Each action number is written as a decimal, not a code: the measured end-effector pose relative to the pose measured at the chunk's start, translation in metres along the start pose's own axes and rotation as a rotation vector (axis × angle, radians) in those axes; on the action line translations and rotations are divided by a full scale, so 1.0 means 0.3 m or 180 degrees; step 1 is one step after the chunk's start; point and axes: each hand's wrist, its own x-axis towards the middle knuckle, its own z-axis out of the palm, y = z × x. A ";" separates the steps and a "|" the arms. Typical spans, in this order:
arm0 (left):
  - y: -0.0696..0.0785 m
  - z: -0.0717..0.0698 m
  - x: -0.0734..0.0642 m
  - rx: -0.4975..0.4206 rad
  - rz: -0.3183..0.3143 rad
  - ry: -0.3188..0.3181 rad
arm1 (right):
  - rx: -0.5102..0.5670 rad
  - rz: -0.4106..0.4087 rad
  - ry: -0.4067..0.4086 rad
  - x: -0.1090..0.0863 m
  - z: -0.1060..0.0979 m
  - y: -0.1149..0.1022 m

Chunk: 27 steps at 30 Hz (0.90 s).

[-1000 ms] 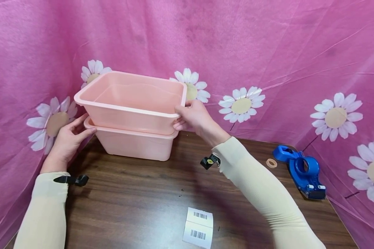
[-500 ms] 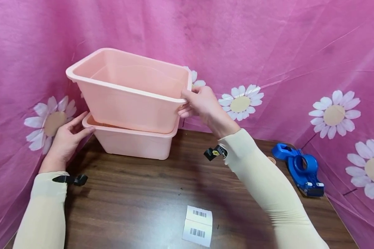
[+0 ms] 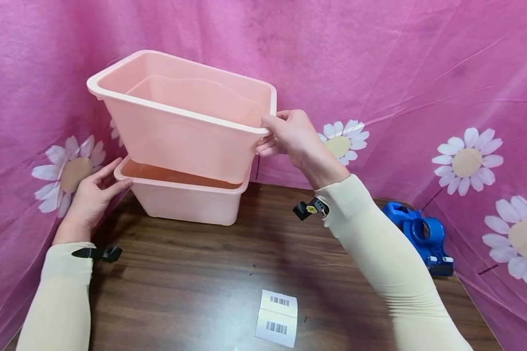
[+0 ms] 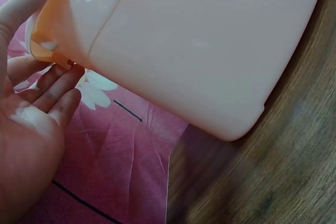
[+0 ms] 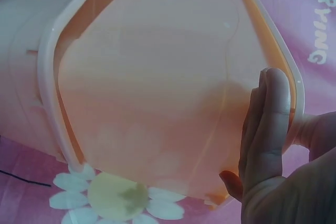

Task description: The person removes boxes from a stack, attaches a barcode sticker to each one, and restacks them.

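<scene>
Two pink plastic bins are partly nested near the back left of the table. The upper bin (image 3: 175, 134) is raised and tilted, its left end higher, and its base is still within the lower bin's opening. My right hand (image 3: 296, 139) pinches its right rim corner, thumb on top and fingers beneath. The lower bin (image 3: 189, 202) stands on the table. At its left rim, my left hand (image 3: 90, 200) grips with the thumb over the edge; in the left wrist view, the fingers (image 4: 63, 87) curl under that rim. The upper bin's end wall (image 5: 152, 77) fills the right wrist view.
A sheet with two barcode labels (image 3: 276, 319) lies near the front of the wooden table (image 3: 193, 273). A blue tape dispenser (image 3: 426, 234) stands at the right, partly behind my right sleeve. A pink flowered cloth (image 3: 399, 73) hangs close behind and at both sides.
My right hand has risen and moved right, lifting the upper bin much further out of the lower one and tilting it more. My left hand has stayed at the lower bin's rim.
</scene>
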 end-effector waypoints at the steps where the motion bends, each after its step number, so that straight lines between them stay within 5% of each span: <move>1: 0.000 -0.002 -0.001 0.0002 -0.0005 0.0005 | -0.0015 0.0003 -0.0007 -0.001 -0.003 -0.003; 14: 0.005 -0.008 -0.009 -0.0094 -0.0012 0.0056 | -0.0149 -0.0026 0.0062 -0.030 -0.097 -0.070; 27: 0.016 -0.017 -0.012 0.0024 -0.0018 0.0077 | -0.0409 0.0027 0.0110 -0.088 -0.321 -0.076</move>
